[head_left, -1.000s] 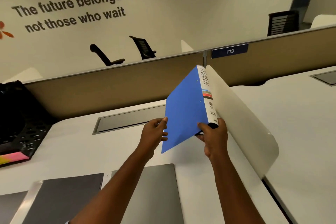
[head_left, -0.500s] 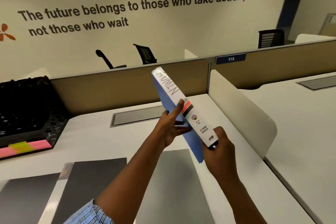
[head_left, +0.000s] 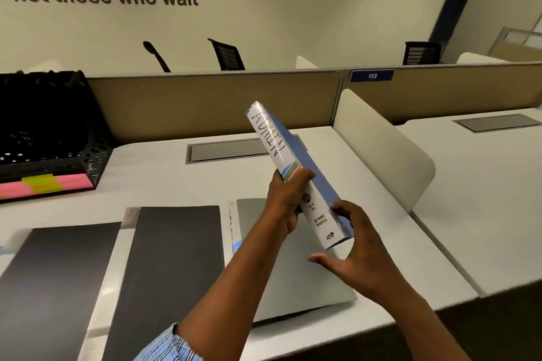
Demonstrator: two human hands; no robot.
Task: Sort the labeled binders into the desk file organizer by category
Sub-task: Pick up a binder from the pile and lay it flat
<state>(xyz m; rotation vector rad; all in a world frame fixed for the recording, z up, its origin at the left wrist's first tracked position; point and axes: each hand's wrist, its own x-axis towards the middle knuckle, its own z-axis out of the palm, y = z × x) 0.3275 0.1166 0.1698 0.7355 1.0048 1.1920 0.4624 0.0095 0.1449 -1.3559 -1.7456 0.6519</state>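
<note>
My left grip (head_left: 289,199) is clenched round the middle of the binder (head_left: 275,141), fingers curled over its white spine, and it carries the whole weight. My right grip (head_left: 356,246) is released, fingers spread and slack by the binder's near end. Its fingertips (head_left: 341,211) sit at the blue cover, but I cannot tell whether they touch it.

The binder is in the air above the counter (head_left: 164,179), closed and tilted, with its top end leaning far and left and its near end low by my right grip. It has blue covers and a white spine with "ADMIN" handwritten along it, then a coloured band and small print reading "2D ring binder". It looks stiff and slim, easy to carry one-handed.

I judge I am at the point of filing this one, with its category already legible. The next move calls for swinging it left and far to the black mesh organizer (head_left: 52,138) at the far left of the counter, then turning it to match the right slot. The slots are too dark to make out, and the pink and yellow notes (head_left: 44,184) on its front are unreadable from here.

Flat on the counter near me lie black binders (head_left: 173,272) and a grey binder (head_left: 293,287), probably waiting their turn.
</note>
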